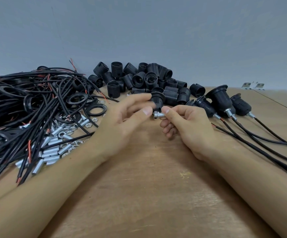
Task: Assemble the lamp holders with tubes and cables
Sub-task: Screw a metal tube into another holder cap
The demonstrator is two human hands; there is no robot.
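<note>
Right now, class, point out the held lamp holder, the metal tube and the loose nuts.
lamp holder (157,99), head view, black body.
metal tube (158,115), head view, silver barrel.
loose nuts (70,128), head view, a nut.

The fingers (139,100) of the left hand (122,121) are blurred, so their exact hold on the black lamp holder (157,100) is not clear. The right hand (185,122) covers most of the small metal tube (158,115). The bundle of black cables (19,107) is cut off at the left edge of the frame. The cables of the finished holders (221,100) leave the frame at the right edge. Two small metal pieces (252,85) in the upper right are too small to identify.
</note>
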